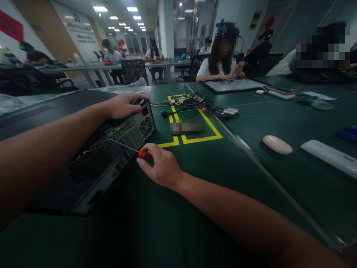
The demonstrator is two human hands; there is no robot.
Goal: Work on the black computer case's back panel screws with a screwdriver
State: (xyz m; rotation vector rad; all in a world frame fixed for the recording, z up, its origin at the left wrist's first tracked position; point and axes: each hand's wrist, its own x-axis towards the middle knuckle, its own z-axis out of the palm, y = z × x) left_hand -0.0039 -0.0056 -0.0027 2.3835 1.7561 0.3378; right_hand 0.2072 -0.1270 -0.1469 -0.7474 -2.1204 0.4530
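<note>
A black computer case (92, 163) lies on its side on the green table (195, 178), its rear panel with fan grille and ports facing right. My left hand (122, 105) rests on the case's top far corner, fingers curled over the edge. My right hand (161, 165) is closed round the red-and-black handle of a screwdriver (126, 146). The thin shaft points left, its tip against the rear panel.
A yellow taped rectangle (195, 138) holds a tangle of coloured cables (192, 101). A white mouse (277, 144) and white keyboard (329, 156) lie at right. Plastic wrap (125, 87) sits behind the case. Several people work at tables beyond.
</note>
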